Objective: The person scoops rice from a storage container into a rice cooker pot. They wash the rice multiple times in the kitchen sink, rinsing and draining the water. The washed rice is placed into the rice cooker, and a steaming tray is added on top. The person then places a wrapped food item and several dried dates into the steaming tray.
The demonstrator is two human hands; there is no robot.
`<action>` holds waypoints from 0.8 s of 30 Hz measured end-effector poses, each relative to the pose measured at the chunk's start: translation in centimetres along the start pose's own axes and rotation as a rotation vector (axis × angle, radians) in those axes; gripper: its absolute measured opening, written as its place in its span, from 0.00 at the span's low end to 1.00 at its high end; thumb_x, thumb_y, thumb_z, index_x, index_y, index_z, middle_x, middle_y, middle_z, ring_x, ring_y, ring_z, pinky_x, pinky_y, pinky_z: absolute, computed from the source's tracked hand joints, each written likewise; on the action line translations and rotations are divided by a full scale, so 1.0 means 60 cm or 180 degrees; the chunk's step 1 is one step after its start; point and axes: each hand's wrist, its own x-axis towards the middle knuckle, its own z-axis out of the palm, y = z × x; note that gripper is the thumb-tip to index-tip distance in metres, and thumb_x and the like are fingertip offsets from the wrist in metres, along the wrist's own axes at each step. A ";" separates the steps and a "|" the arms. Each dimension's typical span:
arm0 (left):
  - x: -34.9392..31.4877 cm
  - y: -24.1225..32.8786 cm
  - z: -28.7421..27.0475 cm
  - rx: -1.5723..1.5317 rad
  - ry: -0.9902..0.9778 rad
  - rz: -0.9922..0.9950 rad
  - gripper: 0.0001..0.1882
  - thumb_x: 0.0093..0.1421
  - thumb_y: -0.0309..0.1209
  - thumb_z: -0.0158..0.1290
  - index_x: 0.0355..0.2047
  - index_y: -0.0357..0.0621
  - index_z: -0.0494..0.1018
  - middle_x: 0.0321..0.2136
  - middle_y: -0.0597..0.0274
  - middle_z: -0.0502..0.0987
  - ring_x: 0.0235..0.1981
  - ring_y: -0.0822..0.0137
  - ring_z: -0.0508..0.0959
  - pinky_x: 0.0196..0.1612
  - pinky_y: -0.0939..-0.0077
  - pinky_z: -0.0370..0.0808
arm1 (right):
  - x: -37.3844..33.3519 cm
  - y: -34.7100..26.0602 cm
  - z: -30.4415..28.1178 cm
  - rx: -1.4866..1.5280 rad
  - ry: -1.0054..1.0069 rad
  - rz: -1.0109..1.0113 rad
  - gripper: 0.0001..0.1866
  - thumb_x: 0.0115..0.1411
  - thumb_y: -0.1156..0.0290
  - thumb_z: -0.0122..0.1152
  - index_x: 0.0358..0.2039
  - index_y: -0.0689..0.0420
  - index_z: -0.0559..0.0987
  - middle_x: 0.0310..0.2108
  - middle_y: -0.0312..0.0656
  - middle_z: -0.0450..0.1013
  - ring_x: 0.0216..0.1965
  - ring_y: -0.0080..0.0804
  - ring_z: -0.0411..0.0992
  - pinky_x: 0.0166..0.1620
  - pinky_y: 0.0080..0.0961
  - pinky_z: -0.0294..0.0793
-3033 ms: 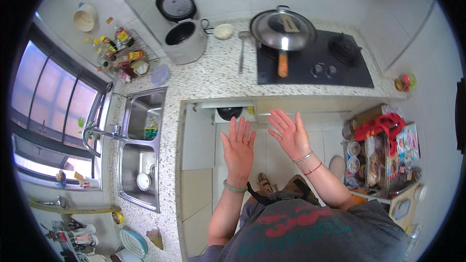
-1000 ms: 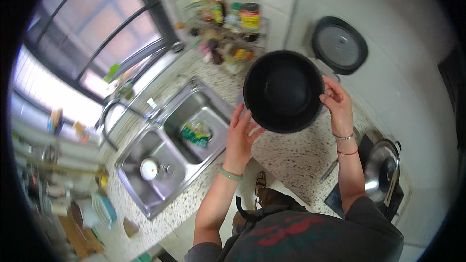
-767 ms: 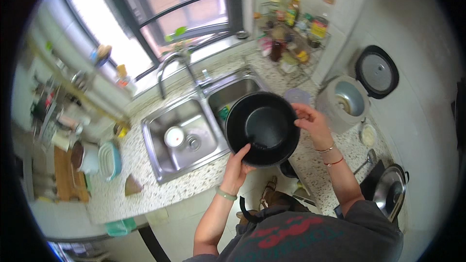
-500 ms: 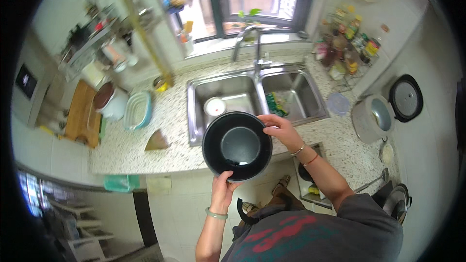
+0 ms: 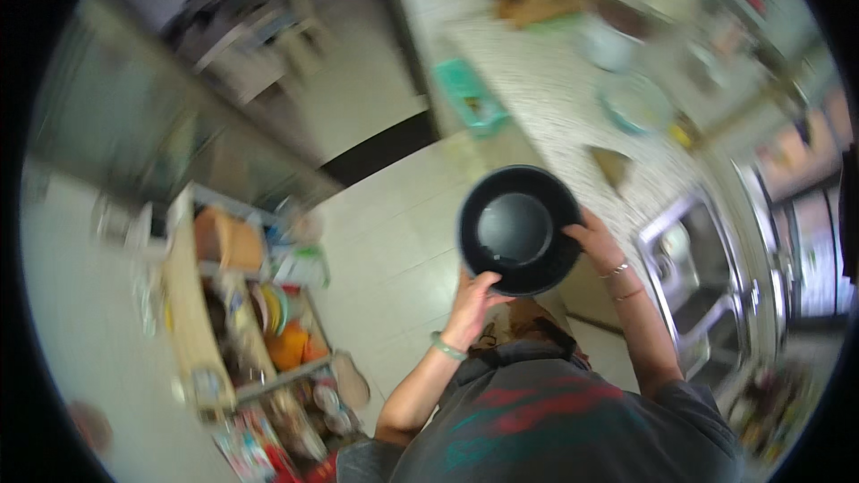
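Note:
Between both hands I hold a round, dark rice cooker inner pot [image 5: 514,229] in front of my body. Its opening faces up, and a little light glints on the bottom. The thumb of my left hand [image 5: 472,304] hooks over the near rim, with the other fingers under the outside wall. At the right rim, my right hand [image 5: 598,241] grips with its thumb on the inside edge; its other fingers are mostly hidden. I wear a green bangle on the left wrist, thin bracelets on the right.
A speckled counter [image 5: 555,98] runs along the right, with a double sink [image 5: 667,282] in it. A green plastic bin [image 5: 470,97] hangs by the counter's end. To the left stands a loaded wooden shelf unit [image 5: 199,304]. Beyond is a doorway with a dark threshold [image 5: 380,148].
I have turned to my left, away from facing the sink; it now sits at the right, and the shelf unit and doorway have come into view. Both hands still hold the pot.

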 end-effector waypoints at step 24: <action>-0.007 0.126 -0.267 -0.2463 0.2713 0.1988 0.21 0.56 0.20 0.48 0.51 0.37 0.63 0.43 0.57 0.72 0.42 0.63 0.78 0.43 0.66 0.83 | 0.399 -0.075 0.651 -0.1192 -0.3767 0.0933 0.31 0.55 0.77 0.50 0.63 0.58 0.65 0.44 0.37 0.73 0.42 0.23 0.70 0.44 0.19 0.71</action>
